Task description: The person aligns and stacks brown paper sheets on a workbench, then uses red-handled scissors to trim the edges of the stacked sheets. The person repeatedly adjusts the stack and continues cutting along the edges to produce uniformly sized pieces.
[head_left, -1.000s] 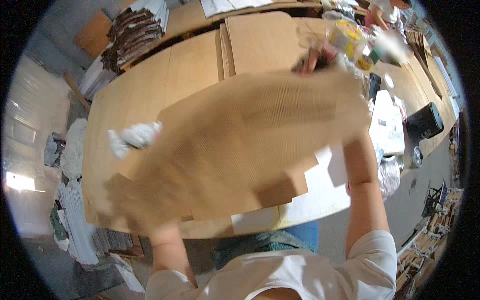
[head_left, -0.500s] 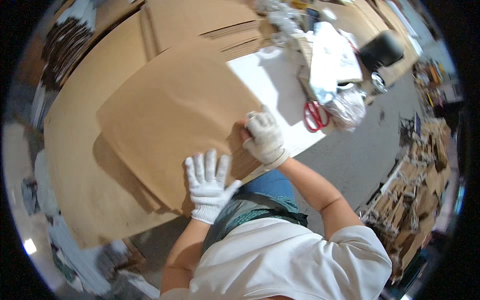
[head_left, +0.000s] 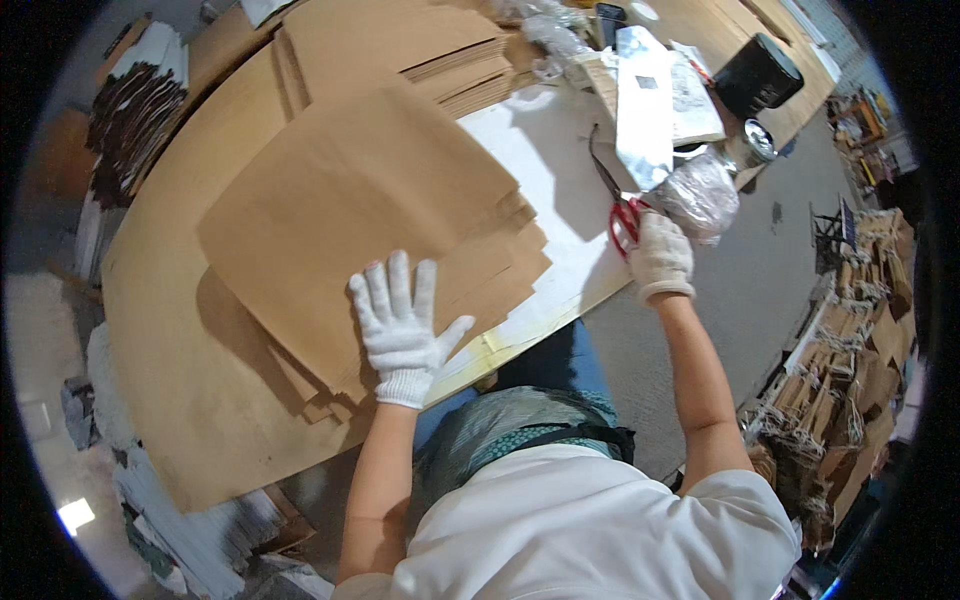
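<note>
My left hand (head_left: 400,325), in a white knit glove, lies flat with fingers spread on the near part of a stack of brown kraft paper sheets (head_left: 370,190). The stack's right edges are stepped, with several layers showing. At the table's right edge my gloved right hand (head_left: 662,255) is closed on the red handles of a pair of scissors (head_left: 624,225). Their dark blades point away from me and to the left, over the white sheet (head_left: 560,190). My right fingertips are partly hidden at the handles.
Beyond the scissors lie a silvery flat packet (head_left: 645,110), a crumpled clear plastic bag (head_left: 700,200), a can (head_left: 757,140) and a black cylindrical container (head_left: 760,75). Another brown paper stack (head_left: 400,35) sits at the back. Bundled brown cardboard (head_left: 835,370) stands on the floor at right.
My right hand has left the paper's right edge and moved right to the scissors, closing on the handles. My left hand stays spread on the stack, slightly farther from me.
</note>
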`<state>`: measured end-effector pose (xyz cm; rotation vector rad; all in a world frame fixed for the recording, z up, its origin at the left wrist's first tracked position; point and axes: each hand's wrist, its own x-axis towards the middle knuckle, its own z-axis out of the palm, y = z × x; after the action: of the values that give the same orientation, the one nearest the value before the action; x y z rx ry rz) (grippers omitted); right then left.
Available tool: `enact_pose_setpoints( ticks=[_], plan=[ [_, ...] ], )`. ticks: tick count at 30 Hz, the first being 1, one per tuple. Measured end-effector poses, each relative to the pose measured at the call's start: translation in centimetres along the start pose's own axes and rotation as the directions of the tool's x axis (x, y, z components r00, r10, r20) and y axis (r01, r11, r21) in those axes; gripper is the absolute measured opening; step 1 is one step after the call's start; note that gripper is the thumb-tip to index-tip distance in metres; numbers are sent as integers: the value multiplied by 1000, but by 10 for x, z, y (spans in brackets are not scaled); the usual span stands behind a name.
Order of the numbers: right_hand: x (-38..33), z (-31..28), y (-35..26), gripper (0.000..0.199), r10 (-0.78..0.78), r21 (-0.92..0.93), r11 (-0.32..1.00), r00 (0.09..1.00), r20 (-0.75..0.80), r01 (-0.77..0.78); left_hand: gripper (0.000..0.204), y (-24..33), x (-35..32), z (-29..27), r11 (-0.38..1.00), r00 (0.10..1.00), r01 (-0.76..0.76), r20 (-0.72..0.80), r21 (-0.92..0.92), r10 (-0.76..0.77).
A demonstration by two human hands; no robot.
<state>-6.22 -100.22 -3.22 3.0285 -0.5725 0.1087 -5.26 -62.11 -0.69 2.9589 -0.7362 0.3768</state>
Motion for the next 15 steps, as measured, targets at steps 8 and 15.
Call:
enact_pose_setpoints(
  ticks=[8,15],
  plan=[
    [-60,-14,-19,22,-98,727,678,966,241,-112,55,-42,76,-57,945,964,-30,-258,-325,-58],
    [-89,-74,-136,39,-600,779,-55,645,474,-624,64,-20,95,17,987,981,-113,-143,114,129]
  ],
)
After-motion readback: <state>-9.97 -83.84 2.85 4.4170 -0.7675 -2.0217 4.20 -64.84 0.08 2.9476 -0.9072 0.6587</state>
